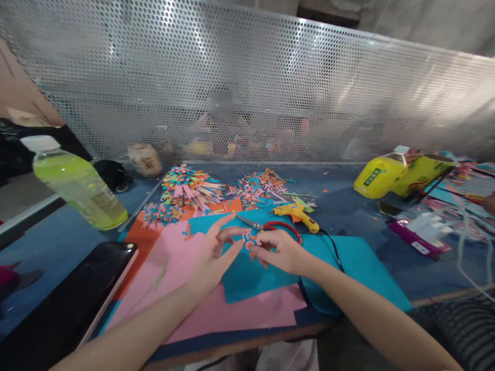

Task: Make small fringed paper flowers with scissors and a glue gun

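Blue table (336,178); paper piece (249,242) between left grip (214,245), right grip (281,250)

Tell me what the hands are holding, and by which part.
A small multicoloured piece: the right hand pinches its right edge; fingertips of the left hand are at its left edge, though whether they grip it is unclear.

Glue gun (297,212) behind scissors (257,225); paper strips (263,186) behind both; bottle (79,185) far left.

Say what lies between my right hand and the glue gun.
The head view shows red-handled scissors between the right hand and the yellow glue gun.
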{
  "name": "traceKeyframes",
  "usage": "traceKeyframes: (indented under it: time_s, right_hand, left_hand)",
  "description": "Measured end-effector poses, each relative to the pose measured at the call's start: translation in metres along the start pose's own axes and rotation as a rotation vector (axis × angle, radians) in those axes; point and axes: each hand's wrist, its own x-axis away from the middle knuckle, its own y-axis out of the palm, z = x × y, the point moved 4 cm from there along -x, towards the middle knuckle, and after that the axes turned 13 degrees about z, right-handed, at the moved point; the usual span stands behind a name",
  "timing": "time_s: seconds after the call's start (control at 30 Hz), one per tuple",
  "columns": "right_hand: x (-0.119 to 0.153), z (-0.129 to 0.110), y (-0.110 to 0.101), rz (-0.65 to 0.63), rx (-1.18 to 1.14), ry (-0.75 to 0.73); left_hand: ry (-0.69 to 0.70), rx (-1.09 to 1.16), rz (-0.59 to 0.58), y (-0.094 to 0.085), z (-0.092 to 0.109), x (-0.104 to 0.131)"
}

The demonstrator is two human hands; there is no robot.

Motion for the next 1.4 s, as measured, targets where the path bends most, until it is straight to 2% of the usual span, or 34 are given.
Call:
traceKeyframes:
  time_s: [0.27,0.97,1.23,1.4]
  right_hand:
    - [0.004,0.001,-0.001,-0.011,0.053,-0.057]
    - [0.006,0.002,-0.003,-0.007,0.041,-0.017]
    - [0.006,0.010,-0.001,-0.004,0.069,-0.029]
    - [0.007,0.012,-0.001,-0.018,0.080,-0.036]
  left_hand:
    - [0.005,-0.060,-0.005,0.000,-0.003,0.000]
    - [0.033,-0.093,-0.002,-0.001,-0.001,0.001]
    - [-0.082,0.056,-0.039,0.004,0.003,0.003]
    - [-0.139,0.133,-0.018,0.007,0.006,0.003]
